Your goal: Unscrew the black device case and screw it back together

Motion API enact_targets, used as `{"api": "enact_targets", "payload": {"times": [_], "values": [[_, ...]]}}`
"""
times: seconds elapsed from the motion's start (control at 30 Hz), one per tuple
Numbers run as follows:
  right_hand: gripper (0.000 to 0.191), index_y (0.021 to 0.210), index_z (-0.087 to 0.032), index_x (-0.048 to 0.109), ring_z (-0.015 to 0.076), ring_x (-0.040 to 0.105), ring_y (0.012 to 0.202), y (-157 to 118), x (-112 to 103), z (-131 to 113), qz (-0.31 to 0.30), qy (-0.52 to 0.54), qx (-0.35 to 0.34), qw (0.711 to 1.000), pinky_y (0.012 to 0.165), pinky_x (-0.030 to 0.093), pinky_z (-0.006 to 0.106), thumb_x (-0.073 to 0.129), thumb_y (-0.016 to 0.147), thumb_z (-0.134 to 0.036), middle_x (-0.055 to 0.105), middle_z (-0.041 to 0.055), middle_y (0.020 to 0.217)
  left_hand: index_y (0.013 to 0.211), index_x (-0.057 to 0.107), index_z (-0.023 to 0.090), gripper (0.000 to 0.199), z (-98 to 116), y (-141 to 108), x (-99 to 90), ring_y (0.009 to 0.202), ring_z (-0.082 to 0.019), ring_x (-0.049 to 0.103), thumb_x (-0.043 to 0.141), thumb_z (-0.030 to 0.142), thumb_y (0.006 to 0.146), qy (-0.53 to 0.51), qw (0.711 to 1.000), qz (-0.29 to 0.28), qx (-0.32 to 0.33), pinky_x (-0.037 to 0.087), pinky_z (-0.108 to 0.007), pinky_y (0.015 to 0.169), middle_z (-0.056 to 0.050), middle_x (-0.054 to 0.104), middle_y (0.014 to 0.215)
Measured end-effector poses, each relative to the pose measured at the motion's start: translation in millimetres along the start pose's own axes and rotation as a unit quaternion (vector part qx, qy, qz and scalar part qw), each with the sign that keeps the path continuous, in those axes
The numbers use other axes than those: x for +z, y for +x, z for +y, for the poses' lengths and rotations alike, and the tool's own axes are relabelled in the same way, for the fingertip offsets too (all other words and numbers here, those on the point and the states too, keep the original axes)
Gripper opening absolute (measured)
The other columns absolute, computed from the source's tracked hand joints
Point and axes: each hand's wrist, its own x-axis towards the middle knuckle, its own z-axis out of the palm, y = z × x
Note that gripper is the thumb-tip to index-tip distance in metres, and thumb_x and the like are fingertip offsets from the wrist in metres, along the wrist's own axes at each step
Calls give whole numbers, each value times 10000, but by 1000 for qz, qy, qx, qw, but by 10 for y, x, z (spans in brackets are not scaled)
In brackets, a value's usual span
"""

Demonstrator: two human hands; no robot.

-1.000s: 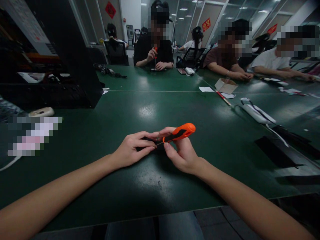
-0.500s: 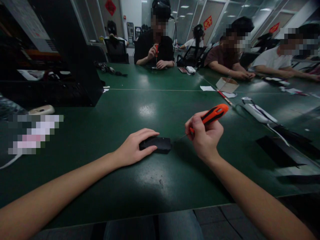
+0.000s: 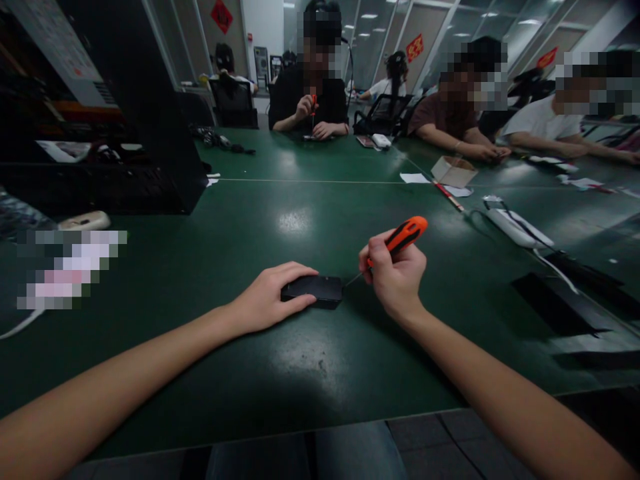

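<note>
A small black rectangular box (image 3: 327, 291) lies flat on the green table (image 3: 225, 387). Its left end is gripped by my left hand (image 3: 277, 293), fingers along the far side and thumb along the near side. My right hand (image 3: 397, 273) is closed around a screwdriver (image 3: 407, 235) with an orange and black handle. The tool is tilted, handle up to the right, and its thin shaft points down-left. The tip is at the right end of the box; whether it touches the box I cannot tell.
A white power strip (image 3: 517, 223) with cables lies at the right, near a dark flat piece (image 3: 555, 300). Farther back is an open cardboard box (image 3: 454, 171). A black rack (image 3: 150, 133) stands at the left. Across the table a person (image 3: 307, 100) holds another screwdriver.
My right hand has moved left and slightly down with the screwdriver, bringing its tip to the right end of the black box. My left hand has barely moved.
</note>
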Motion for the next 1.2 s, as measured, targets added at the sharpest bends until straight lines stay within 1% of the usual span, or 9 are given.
{"api": "enact_targets", "payload": {"times": [0.07, 0.23, 0.43, 0.6, 0.83, 0.97, 1.07, 1.2], "values": [[384, 742, -204, 532, 65, 450, 339, 1, -1, 24, -2, -1, 4, 1000, 317, 350, 184, 682, 892, -523, 568, -55, 501, 1284, 630, 183, 361, 7, 4, -2, 1138, -244, 655, 666, 343, 962, -1, 1000, 0, -2, 492, -379, 1001, -93, 693, 1248], [406, 748, -210, 516, 64, 445, 330, 30, 2, 21, 30, 9, 10, 999, 314, 339, 185, 673, 888, -557, 568, -59, 499, 1290, 627, 192, 367, -3, -1, 0, 1138, -240, 654, 665, 358, 965, -2, 1000, 0, -1, 492, -380, 996, -86, 692, 1252], [459, 713, -212, 491, 64, 429, 328, 25, 40, 67, 13, 12, 46, 999, 308, 324, 189, 687, 856, -602, 542, -59, 474, 1287, 628, 179, 364, -3, 3, 6, 1124, -232, 656, 670, 337, 962, -3, 1000, 2, 5, 492, -367, 984, -86, 694, 1237], [460, 693, -211, 478, 58, 424, 324, 41, 24, 80, 32, 17, 42, 998, 310, 310, 192, 658, 888, -587, 547, -55, 484, 1286, 629, 177, 370, 2, 4, 8, 1120, -236, 658, 672, 346, 959, -4, 1000, 4, 4, 496, -368, 982, -90, 695, 1237], [456, 695, -208, 490, 63, 426, 329, 24, 26, 91, 17, 14, 46, 999, 311, 313, 196, 664, 883, -585, 540, -58, 480, 1274, 638, 181, 357, 15, 7, 8, 1116, -242, 661, 673, 338, 956, -6, 1000, 4, 3, 501, -378, 980, -94, 700, 1230], [463, 694, -210, 480, 62, 425, 324, 41, 20, 78, 32, 20, 44, 998, 312, 303, 200, 660, 885, -591, 548, -55, 486, 1278, 638, 186, 359, 4, -1, 6, 1114, -241, 663, 665, 354, 961, -6, 1000, 5, 5, 509, -379, 975, -94, 699, 1233], [459, 716, -214, 478, 64, 425, 329, 45, 18, 59, 34, 30, 52, 998, 317, 300, 203, 674, 871, -599, 551, -58, 491, 1281, 640, 191, 360, 0, -4, 5, 1116, -240, 666, 661, 356, 962, -5, 1000, 5, 8, 511, -383, 989, -92, 701, 1234], [469, 707, -215, 469, 57, 418, 340, 46, 25, 90, 20, 40, 73, 996, 332, 297, 202, 662, 878, -606, 541, -58, 496, 1273, 642, 185, 355, 17, 2, 3, 1115, -243, 671, 665, 349, 958, -3, 1000, 8, 7, 516, -382, 988, -95, 703, 1228]]}}
